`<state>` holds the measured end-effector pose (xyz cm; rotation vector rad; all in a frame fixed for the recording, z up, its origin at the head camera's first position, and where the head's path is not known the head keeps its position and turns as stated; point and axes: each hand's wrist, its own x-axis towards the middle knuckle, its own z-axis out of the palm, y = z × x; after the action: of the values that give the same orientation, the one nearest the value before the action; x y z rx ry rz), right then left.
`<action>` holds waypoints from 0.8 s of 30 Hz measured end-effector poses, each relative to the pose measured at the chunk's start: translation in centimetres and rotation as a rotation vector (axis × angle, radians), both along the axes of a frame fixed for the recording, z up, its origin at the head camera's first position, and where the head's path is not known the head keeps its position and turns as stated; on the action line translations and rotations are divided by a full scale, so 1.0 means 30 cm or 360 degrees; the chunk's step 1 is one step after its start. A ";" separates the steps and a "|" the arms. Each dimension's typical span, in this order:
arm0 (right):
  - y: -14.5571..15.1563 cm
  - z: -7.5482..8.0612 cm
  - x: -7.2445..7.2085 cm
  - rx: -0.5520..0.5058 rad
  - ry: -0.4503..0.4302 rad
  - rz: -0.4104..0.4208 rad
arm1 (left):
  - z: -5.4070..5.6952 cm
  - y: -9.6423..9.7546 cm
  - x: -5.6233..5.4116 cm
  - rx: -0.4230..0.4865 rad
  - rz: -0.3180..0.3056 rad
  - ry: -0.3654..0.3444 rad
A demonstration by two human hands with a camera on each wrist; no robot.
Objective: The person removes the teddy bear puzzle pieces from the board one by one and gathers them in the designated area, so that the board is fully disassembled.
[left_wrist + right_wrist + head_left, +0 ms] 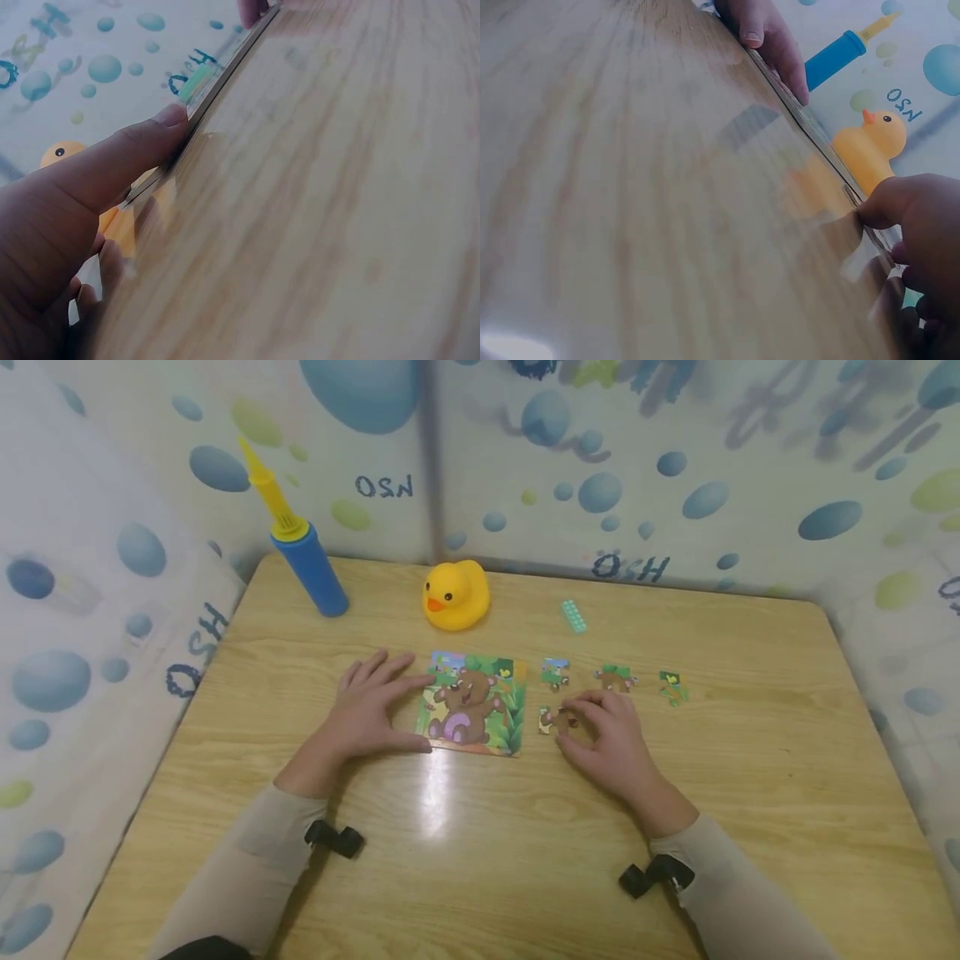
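A square picture puzzle [474,703] of a brown bear among green leaves lies on the table in the head view. My left hand [367,710] is spread at its left side, thumb at the lower left corner and fingertips by the upper left edge. To the right of the puzzle, my right hand [607,739] pinches a loose puzzle piece [549,721] with bear brown on it between thumb and fingers, which cover part of it. Three more loose pieces lie beyond that hand: a blue-green piece [555,672], a brown piece [617,677] and a green piece [673,687].
Toward the back of the wooden table [480,860] sits a yellow rubber duck [457,596]. A blue hand pump [311,568] with a yellow nozzle stands at the back left. Farther right lies a small mint toy brick [573,616]. Patterned curtains hang close around the table.
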<state>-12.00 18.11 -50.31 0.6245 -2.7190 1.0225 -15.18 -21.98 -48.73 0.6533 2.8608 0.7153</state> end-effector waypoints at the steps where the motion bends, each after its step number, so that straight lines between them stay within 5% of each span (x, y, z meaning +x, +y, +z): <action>1: 0.000 0.001 -0.001 0.0003 -0.0002 -0.0003 | -0.001 -0.001 -0.001 -0.0001 -0.0001 0.0007; 17: -0.017 0.004 -0.014 -0.0051 0.0019 -0.0019 | 0.004 -0.015 -0.001 0.0002 0.0007 0.0020; 24: -0.060 -0.008 -0.047 -0.0032 0.0424 0.0068 | -0.014 -0.012 -0.001 -0.0003 -0.0003 0.0044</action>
<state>-13.42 16.33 -50.55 0.7587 -2.4719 0.9025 -15.22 -22.34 -49.16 0.6709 2.8848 0.7090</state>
